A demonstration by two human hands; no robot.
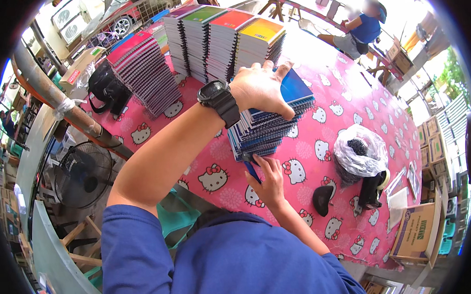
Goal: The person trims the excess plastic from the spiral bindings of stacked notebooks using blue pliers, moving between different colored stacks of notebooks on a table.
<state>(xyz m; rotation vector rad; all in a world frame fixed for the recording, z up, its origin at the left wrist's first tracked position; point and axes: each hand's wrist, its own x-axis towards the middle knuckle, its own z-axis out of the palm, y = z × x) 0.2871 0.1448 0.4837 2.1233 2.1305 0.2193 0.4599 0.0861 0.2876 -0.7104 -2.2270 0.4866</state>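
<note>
A stack of blue spiral notebooks stands on a table with a pink cartoon-cat cloth. My left hand lies flat on top of the stack, fingers spread over its far edge; a black watch is on that wrist. My right hand is at the stack's near bottom corner, with its fingers pinching the lowest notebooks there.
Several taller notebook stacks with purple, green, red and yellow covers stand behind; one leaning stack is at left. A black bag, a plastic bag, a tape dispenser, a cardboard box, a floor fan. A person in blue sits far off.
</note>
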